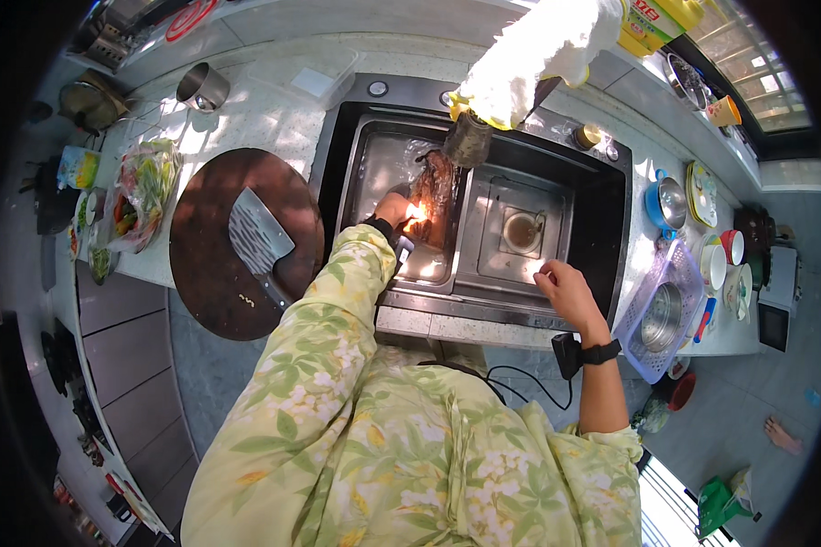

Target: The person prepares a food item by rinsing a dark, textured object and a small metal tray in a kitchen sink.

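In the left basin of a double steel sink [451, 299], a long, dark reddish-brown piece, possibly cured meat, [435, 188] lies in shallow water. My left hand [395, 209] touches its near left side, brightly sunlit; whether the fingers grip it is unclear. Above the right basin's near edge, my right hand [561, 290] hangs with curled fingers, and no object shows in it. The faucet [467, 139], its upper part wrapped in white cloth, reaches over the divider. A cleaver [256, 229] rests on a round wooden chopping board [202, 256] left of the sink.
Left of the board lies a plastic bag of vegetables [144, 195]; a steel cup [203, 87] stands behind. On the right are a purple plastic basket [685, 287], a blue-handled pot [665, 202] and stacked bowls [713, 267]. A person's bare foot [783, 435] shows at far right.
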Demonstrator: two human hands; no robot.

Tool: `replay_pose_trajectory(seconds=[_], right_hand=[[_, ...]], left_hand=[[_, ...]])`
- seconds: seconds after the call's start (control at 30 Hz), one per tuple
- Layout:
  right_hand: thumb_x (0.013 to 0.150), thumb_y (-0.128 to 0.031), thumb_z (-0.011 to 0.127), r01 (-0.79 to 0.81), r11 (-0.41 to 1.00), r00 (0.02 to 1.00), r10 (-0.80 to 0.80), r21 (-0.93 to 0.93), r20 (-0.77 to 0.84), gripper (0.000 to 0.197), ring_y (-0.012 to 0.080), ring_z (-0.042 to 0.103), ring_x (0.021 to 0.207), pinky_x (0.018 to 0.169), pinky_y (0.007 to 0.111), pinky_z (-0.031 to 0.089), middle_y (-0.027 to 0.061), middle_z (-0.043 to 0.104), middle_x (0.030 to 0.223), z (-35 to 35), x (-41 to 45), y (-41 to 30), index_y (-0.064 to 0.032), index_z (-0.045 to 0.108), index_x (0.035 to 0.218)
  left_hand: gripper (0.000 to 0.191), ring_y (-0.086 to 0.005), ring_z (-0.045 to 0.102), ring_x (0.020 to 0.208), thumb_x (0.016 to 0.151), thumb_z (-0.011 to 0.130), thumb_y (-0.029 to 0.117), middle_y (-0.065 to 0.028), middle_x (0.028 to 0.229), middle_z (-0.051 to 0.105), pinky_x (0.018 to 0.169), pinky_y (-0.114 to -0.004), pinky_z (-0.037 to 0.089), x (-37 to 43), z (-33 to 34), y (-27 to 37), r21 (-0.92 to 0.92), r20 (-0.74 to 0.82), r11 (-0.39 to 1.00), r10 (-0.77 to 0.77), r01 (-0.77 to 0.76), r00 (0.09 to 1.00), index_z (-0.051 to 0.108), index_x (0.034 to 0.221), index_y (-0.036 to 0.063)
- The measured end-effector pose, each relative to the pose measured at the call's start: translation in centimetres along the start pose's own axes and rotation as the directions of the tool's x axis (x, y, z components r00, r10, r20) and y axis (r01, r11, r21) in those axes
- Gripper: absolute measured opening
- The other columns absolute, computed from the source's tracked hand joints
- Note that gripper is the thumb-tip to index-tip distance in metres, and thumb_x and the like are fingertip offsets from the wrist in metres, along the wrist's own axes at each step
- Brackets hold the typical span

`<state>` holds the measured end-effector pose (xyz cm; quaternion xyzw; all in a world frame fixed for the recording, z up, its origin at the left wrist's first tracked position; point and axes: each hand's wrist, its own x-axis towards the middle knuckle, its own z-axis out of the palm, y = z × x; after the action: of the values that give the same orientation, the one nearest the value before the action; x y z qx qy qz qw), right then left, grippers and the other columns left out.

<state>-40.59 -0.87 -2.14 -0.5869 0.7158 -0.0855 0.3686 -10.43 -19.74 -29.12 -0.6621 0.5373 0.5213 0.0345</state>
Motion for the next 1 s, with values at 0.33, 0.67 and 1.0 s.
replay_pose_trajectory(seconds=[0.33,0.67,1.0], right_hand=[[0.083,-0.029,0.055,0.539,0.799,0.776,-0.35,-0.265,0.525,0.027,0.0337,0.06,0.091,0.078,0.043,0.048,0.0156,0.063,0.097,7.1,8.9,-6.7,-0.0071,0.061,0.098],[0.077,-0.028,0.06,0.793,0.448,0.584,-0.367,-0.412,0.724,0.069,0.035,0.045,0.119,0.092,0.042,0.044,0.0158,0.03,0.142,21.2,16.5,-14.6,-0.0344,0.031,0.139],[0.084,-0.03,0.052,0.863,0.184,0.503,-0.404,-0.47,0.765,0.029,0.0249,0.057,0.106,0.079,0.043,0.043,0.0043,0.061,0.112,23.6,15.6,-11.4,-0.0169,0.065,0.107]], left_hand=[[0.023,-0.0233,0.06,0.07,0.085,0.058,0.018,-0.0082,0.086,0.062,0.061,-0.037,0.051,-5.1,-4.1,0.0,-0.622,0.182,0.773,-0.017,0.129,0.983,0.059,0.1,0.0002],[0.036,-0.0183,0.049,0.088,0.083,0.06,0.023,-0.0022,0.1,0.056,0.07,-0.034,0.044,-13.8,-9.9,5.2,-0.515,0.075,0.856,-0.001,0.039,0.997,0.056,0.117,0.0099],[0.047,-0.0337,0.052,0.108,0.076,0.063,0.025,-0.0161,0.115,0.056,0.091,-0.036,0.043,-12.1,-10.9,7.9,0.383,-0.155,0.866,0.404,-0.322,0.902,0.054,0.121,0.0128]])
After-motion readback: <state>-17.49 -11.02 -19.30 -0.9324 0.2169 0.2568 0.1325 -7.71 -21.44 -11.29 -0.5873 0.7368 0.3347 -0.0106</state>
